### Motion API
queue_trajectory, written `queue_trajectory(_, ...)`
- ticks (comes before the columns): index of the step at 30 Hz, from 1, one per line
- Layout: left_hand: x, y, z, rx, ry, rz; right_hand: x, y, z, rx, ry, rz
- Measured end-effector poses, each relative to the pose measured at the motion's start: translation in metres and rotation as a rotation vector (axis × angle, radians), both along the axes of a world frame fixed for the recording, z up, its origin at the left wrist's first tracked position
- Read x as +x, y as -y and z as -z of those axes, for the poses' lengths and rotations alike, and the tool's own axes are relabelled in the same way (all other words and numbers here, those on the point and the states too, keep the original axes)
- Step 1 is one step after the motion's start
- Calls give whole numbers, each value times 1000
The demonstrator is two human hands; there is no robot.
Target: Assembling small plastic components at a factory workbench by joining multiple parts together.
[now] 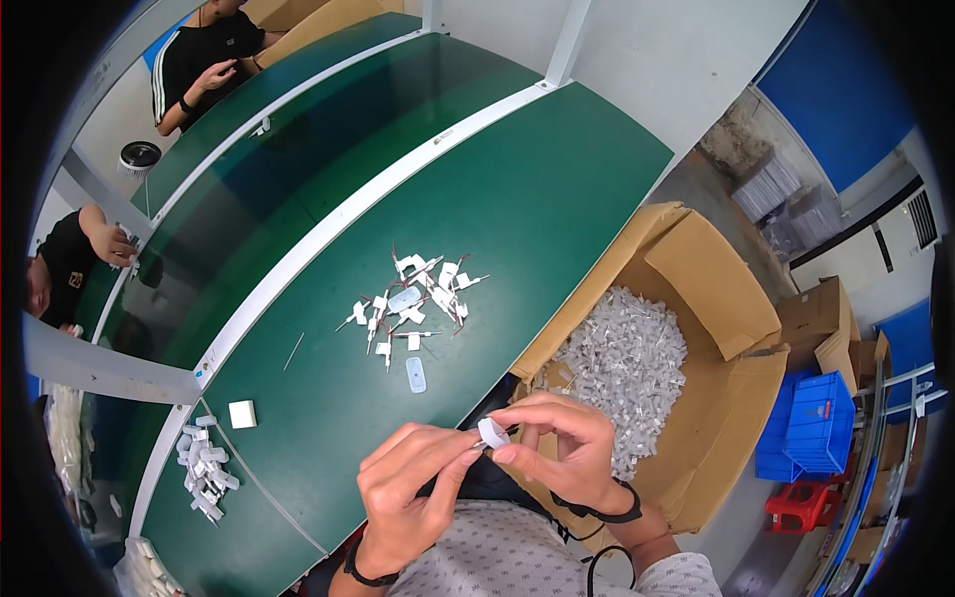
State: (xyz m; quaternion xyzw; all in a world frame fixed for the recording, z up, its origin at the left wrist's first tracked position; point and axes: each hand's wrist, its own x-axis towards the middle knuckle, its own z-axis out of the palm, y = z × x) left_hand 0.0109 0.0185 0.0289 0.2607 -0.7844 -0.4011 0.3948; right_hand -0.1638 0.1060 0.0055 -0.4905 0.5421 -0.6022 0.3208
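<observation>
In front of my body, just off the table's near edge, both hands meet at a small white plastic piece (pixel 492 433). My left hand (pixel 413 488) pinches its left side between thumb and fingertips. The right hand (pixel 567 448) grips the other side, its thumb and forefinger pressed close, with something dark and thin beside the piece. Beyond them on the green table (pixel 477 209) lies a loose heap of small white parts with thin wire leads (pixel 438 289). A pale blue-grey oblong plate (pixel 415 375) lies nearest my hands, and a similar plate (pixel 405 298) rests among the heap.
At right a large open cardboard box (pixel 716 428) holds many small whitish pieces (pixel 627 358). Left on the table are a white block (pixel 242 414), more small parts (pixel 207 473) and a thin rod (pixel 293 351). Two people sit beyond the white rail (pixel 358 194). Blue crates (pixel 821 423) stand far right.
</observation>
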Motion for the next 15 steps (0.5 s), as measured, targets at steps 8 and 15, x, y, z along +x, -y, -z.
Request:
queue_trajectory(8, 8, -6, 14, -79, -3, -25, 9, -3, 5, -163, -21, -67)
queue_trajectory(15, 17, -15, 19, -210, -97, -60, 11, -7, -19, -216, -212, -154)
